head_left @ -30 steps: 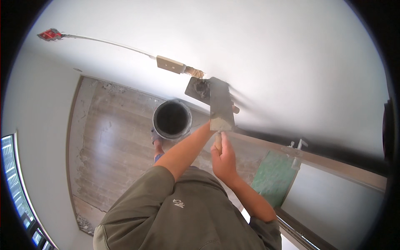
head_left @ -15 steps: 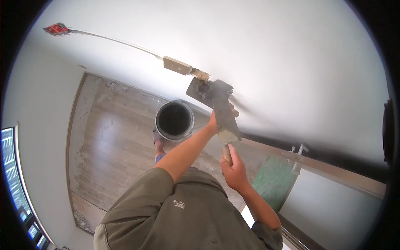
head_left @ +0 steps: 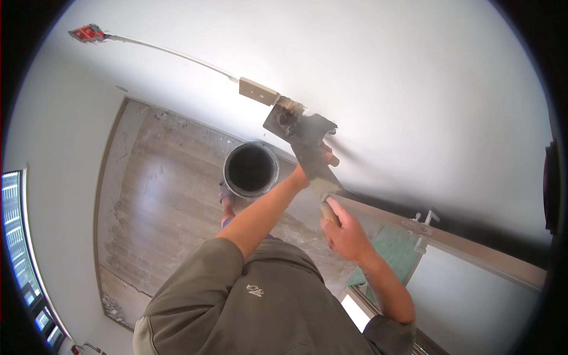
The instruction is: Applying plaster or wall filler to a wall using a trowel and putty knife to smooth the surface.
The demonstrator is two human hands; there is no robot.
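My left hand [head_left: 327, 158] is closed round the handle of a flat plastering trowel [head_left: 273, 123], held up near the white wall. Dark grey mortar [head_left: 313, 125] lies in a lump on its plate. Most of that hand is hidden behind the blade of a putty knife [head_left: 315, 170], which lies across the trowel and overlaps the mortar. The knife's wooden handle is gripped by my right hand [head_left: 349, 235], index finger stretched along it towards the blade.
Below left, a dark round bucket [head_left: 251, 170] stands on the dusty wood-look floor [head_left: 165, 195]. On the wall are a beige socket plate [head_left: 258, 90], a filled groove and a red box [head_left: 89, 33]. A window handle [head_left: 431, 216] juts from the frame at right.
My right hand has shifted right and slightly up, and the putty knife now slants more across the trowel. The trowel has hardly moved in my left hand.
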